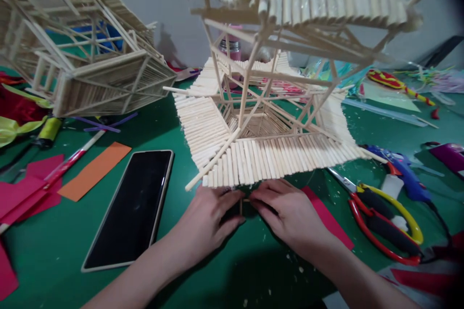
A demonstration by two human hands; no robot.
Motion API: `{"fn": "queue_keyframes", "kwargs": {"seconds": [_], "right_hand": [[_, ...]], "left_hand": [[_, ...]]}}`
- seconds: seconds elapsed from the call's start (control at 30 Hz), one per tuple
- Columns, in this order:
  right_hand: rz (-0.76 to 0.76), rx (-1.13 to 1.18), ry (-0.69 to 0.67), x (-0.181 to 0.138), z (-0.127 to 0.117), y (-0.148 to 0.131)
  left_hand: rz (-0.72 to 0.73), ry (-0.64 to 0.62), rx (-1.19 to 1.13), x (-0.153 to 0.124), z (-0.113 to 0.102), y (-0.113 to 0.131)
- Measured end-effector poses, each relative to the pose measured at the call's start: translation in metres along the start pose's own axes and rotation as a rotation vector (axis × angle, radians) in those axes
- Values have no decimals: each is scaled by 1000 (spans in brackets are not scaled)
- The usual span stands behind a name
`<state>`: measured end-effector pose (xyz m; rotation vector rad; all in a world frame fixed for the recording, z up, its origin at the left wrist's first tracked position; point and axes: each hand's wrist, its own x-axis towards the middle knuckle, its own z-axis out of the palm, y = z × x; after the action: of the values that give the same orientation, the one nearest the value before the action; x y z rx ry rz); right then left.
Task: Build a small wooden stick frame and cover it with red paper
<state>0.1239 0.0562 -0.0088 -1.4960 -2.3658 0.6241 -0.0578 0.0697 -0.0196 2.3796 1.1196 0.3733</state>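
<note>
A pavilion-like model of thin wooden sticks (261,164) stands in front of me, its sloping stick roof panels spread around an open frame. My left hand (213,212) is just under its near edge, fingers closed in a pinch. Facing it, my right hand (282,207) is bent in a similar pinch. Between the fingertips show short thin wooden sticks (241,206), one upright and one lying across. The roof edge hides some of my fingers, and whether they touch the model's underside cannot be told.
To the left are a second stick model (116,82), a phone (134,203), an orange paper strip (94,169) and red paper (32,193). On the right lie scissors (384,222), a blue glue gun (409,174) and its cord. Red paper (329,222) is beside my right hand.
</note>
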Motion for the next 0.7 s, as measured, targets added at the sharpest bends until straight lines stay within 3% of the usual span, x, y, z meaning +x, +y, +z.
{"fn": "queue_keyframes", "kwargs": {"seconds": [0.7], "right_hand": [[20, 5, 100, 2, 12, 4]], "left_hand": [[-5, 43, 16, -2, 4, 0]]}}
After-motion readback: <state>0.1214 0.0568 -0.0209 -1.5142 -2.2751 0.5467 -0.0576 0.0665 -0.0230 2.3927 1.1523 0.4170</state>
